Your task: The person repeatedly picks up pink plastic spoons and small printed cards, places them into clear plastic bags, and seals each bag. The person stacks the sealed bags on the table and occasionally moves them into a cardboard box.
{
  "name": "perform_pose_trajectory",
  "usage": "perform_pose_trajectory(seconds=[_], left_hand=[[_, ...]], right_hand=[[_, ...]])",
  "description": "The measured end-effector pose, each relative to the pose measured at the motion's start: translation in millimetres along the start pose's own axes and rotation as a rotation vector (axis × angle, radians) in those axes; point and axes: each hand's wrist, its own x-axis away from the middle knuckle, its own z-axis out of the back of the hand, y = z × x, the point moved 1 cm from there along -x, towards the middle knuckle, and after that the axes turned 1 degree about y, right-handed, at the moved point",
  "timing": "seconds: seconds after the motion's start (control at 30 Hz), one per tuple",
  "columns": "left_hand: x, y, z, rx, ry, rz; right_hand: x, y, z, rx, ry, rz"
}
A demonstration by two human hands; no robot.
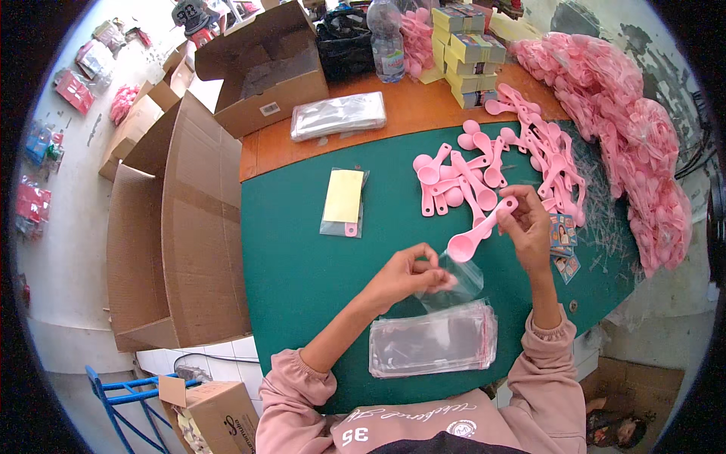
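Note:
Between the thumb and fingers of my right hand (527,221) is the handle end of a pink measuring spoon (476,233), its bowl pointing down and left. My left hand (414,274) pinches a clear plastic bag (463,277), whose mouth lies just under the spoon's bowl. Closer to me rests a stack of clear plastic bags (431,342). Beyond my hands is a loose heap of pink measuring spoons (470,171). Left of them lies a filled clear bag with a pale yellow card (343,198) and a pink handle end showing.
Small printed cards (562,233) lie by my right hand. Bundled cards (469,57), a water bottle (388,45) and a packet of clear bags (338,116) stand at the back. Bagged pink spoons (628,129) line the right edge. Cardboard boxes (200,227) flank the table's left.

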Motion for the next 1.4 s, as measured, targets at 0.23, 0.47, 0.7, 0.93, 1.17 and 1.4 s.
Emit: perform_pose_trajectory(seconds=[0.23,0.47,0.7,0.93,1.17,1.4], left_hand=[[-2,5,2,-0.061,0.232,-0.084],[-1,7,1,-0.057,0.266,-0.066],[-3,6,4,-0.125,0.252,-0.107],[-2,7,4,-0.136,0.272,-0.109],[-2,7,5,-0.197,0.255,-0.113],[-6,4,2,-0.207,0.237,-0.174]], right_hand=[[3,0,-5,-0.032,0.032,0.051],[7,-1,-12,-0.004,-0.014,0.053],[6,2,-10,-0.026,0.064,0.072],[8,-2,-16,-0.022,0.021,0.064],[7,-2,-13,0.018,0.022,0.061],[10,6,-25,-0.043,-0.12,-0.062]])
